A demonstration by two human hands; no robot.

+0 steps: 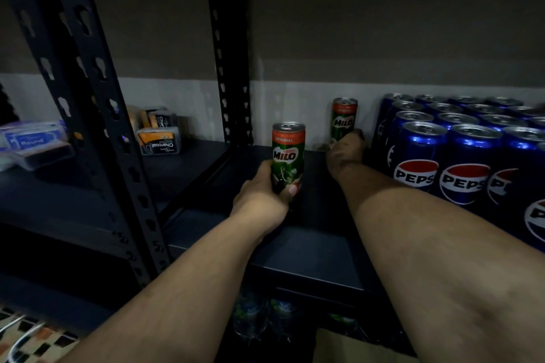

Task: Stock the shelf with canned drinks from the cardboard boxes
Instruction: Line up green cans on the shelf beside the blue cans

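Note:
My left hand (259, 194) grips a green Milo can (288, 153) upright, low over the dark shelf board (309, 250). Deeper in, my right hand (345, 153) holds the base of a second Milo can (344, 119), which stands at the back of the shelf near the wall. Several blue Pepsi cans (442, 153) stand in rows to the right, close beside my right forearm. A corner of a cardboard box (348, 345) shows at the bottom, below the shelf.
A black slotted upright (88, 103) and a rear post (227, 74) divide the shelving. The left bay holds charcoal-labelled packs (159, 141) and clear plastic tubs (32, 141). Water bottles (259, 315) stand on the level below. A patterned floor (32, 339) shows at bottom left.

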